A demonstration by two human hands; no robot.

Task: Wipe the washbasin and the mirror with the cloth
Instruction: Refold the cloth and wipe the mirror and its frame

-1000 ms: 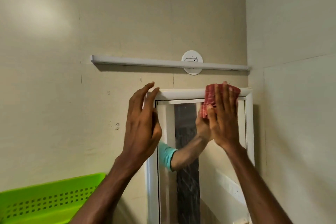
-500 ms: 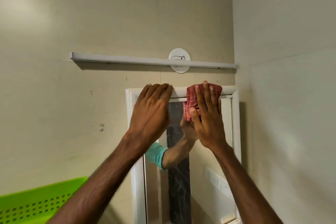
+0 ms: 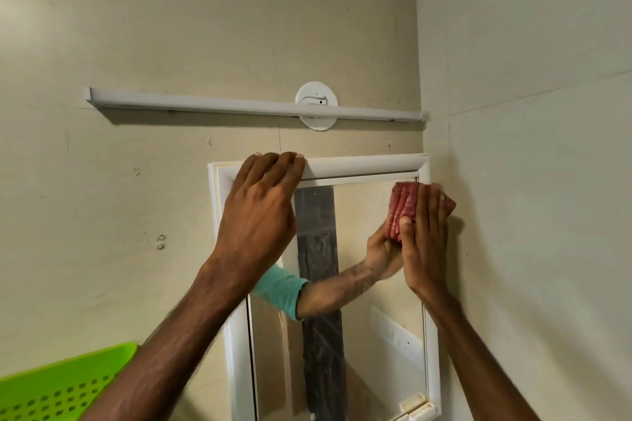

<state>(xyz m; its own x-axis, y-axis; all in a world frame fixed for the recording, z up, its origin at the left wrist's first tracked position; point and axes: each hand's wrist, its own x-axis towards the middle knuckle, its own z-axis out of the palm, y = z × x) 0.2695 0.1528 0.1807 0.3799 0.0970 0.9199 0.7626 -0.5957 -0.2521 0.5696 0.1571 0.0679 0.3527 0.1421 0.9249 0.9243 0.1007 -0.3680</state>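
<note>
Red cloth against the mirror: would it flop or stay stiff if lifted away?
Probably floppy: the red cloth is bunched in soft folds under the right hand. Likely light, since flat fingers alone press it to the mirror. It might unfold once released.

Arms raised, left grip (image 3: 260,215) hooked over mirror (image 3: 359,166) top, right grip (image 3: 425,243) flat-fingered

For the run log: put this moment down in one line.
step: mirror wipe | right hand: presses red cloth, upper right | left hand: grips mirror frame top
</note>
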